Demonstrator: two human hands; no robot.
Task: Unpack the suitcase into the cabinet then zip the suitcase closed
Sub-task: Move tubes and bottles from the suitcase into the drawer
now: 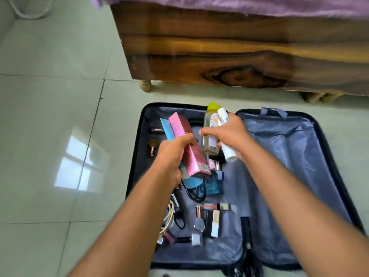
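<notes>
A dark suitcase lies open flat on the floor, its grey lining showing. My left hand grips a pink box together with a light blue box above the left half. My right hand holds a clear bottle with a yellow-green cap and a white tube. Below the hands, in the left half, lie a blue perfume bottle, black cables, a white cable, a black adapter and several small cosmetics. The right half holds nothing visible.
A wooden bed frame with a purple cover stands just beyond the suitcase on short round legs. Pale tiled floor spreads to the left. Two small brown items lie at the suitcase's far left.
</notes>
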